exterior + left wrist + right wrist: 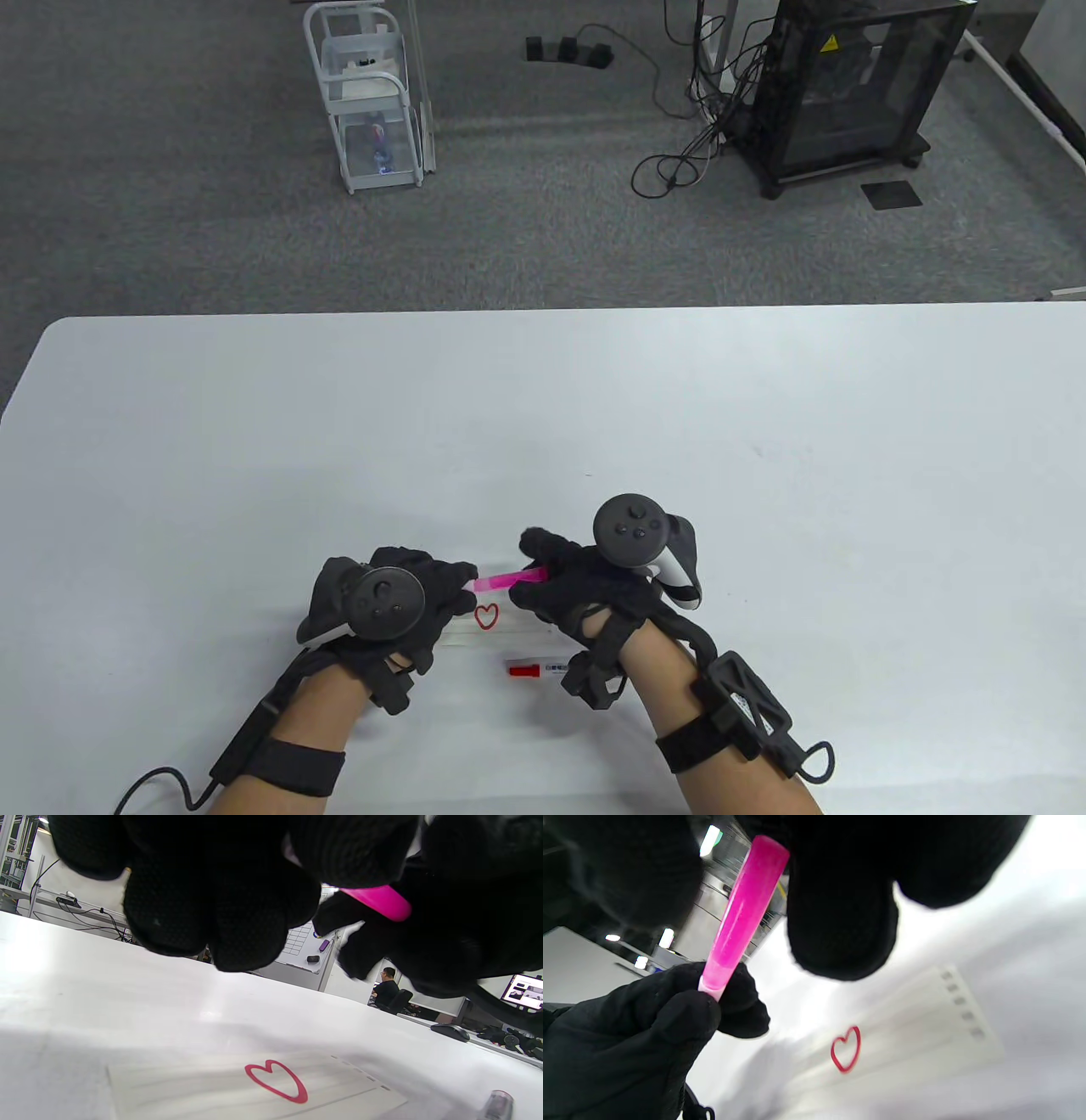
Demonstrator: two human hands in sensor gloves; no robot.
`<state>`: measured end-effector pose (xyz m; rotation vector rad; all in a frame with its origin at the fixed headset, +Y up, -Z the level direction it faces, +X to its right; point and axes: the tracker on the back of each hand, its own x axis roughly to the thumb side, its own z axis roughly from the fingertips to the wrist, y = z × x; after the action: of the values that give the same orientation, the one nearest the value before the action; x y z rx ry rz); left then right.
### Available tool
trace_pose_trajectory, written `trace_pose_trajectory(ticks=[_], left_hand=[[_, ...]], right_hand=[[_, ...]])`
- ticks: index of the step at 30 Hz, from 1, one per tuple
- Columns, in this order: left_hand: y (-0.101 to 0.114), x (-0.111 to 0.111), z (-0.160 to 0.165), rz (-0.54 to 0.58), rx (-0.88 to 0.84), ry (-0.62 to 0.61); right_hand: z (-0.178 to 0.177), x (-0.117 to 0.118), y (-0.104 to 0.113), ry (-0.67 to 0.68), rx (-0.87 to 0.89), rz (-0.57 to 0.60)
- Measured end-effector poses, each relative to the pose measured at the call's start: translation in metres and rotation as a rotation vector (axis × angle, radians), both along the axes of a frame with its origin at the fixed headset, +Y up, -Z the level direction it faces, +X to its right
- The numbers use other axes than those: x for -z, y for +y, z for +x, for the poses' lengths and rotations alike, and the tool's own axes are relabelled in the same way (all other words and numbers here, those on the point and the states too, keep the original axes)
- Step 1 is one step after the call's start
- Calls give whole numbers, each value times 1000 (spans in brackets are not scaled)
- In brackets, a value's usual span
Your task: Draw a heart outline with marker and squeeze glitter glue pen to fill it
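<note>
Heart outline: drawn in red on the paper slip, closed loop, interior bare in all three views. I count the first half of the task as done.

Marker: lies capped on the worktop just beside my right wrist, released.

Glitter glue pen: pink tube, held level above the paper, spanning both hands. My right hand grips the barrel with curled fingers; my left hand pinches the pale end between fingertips.

Status, as I judge it: the cap end is being worked loose; I cannot tell whether it is off yet. No glue shows on the paper. Remaining: uncap, aim the tip inside the heart, squeeze, fill.
</note>
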<state>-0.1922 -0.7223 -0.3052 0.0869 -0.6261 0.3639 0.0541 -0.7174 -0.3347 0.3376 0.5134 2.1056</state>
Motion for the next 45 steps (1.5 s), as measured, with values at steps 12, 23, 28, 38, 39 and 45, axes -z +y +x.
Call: trace_pose_trajectory(ticks=[12, 23, 28, 38, 39, 45], left_hand=[[-4, 1, -2, -10, -7, 4], [-5, 0, -5, -16, -34, 4], [-7, -2, -3, -11, 15, -11], [-8, -2, -6, 1, 12, 8], [-9, -1, -9, -1, 32, 33], [-16, 1, -12, -153, 208, -34]], right_hand=[[-3, 3, -13, -15, 117, -72], [-11, 3, -17, 20, 183, -121], [-17, 6, -15, 48, 99, -110], [-31, 10, 2, 130, -109, 82], [-30, 11, 5, 135, -161, 147], [-35, 11, -6, 170, -371, 323]])
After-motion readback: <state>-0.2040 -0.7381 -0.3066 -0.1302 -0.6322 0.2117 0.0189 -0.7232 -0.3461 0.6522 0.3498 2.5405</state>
